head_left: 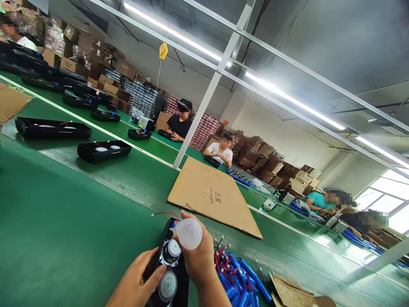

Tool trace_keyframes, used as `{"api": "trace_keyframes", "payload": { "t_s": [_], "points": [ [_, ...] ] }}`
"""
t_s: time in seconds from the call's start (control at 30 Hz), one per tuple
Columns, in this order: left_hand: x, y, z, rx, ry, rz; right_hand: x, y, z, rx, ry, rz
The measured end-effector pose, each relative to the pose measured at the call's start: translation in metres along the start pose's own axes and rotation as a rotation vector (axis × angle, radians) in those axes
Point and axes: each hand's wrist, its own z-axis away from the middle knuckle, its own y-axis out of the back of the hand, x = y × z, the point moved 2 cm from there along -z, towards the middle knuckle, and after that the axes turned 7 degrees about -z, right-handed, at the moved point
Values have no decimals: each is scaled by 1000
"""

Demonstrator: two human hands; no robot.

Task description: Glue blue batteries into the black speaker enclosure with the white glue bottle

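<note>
My left hand [140, 273] is closed around the near left side of a long black speaker housing [182, 279]. Two round silver speaker drivers [168, 285] sit inside it, and a red-and-black wire with a small white plug sticks out past its far end. My right hand [200, 258] grips a translucent white squeeze bottle [191, 234], base towards me. The bottle's narrow tip points down to the left, over the housing's far end, beside a blue part there. Whether the tip touches is unclear. Right of my right hand lies a pile of blue wired battery packs [238, 277].
A flat cardboard sheet [214, 196] lies ahead on the green bench. More black housings [104, 150] stand at left, and torn cardboard [294, 292] lies at near right. A metal post [204, 113] rises ahead; a water bottle [268, 204] stands beyond. Co-workers sit across the line.
</note>
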Motion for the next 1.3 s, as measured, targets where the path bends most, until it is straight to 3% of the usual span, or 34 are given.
{"api": "trace_keyframes", "payload": {
  "t_s": [0.2, 0.43, 0.67, 1.3],
  "points": [
    [1, 1, 1, 19, 11, 6, -2, -1, -1, -8, 32, 81],
    [7, 5, 1, -41, 17, 51, -6, -4, -3, -6, 19, 108],
    [2, 2, 1, -20, 82, 102, -9, -1, 4, 5, 5, 38],
    [-6, 1, -3, 55, 110, 51, 12, 16, -3, 111, 21, -7]
  ]
}}
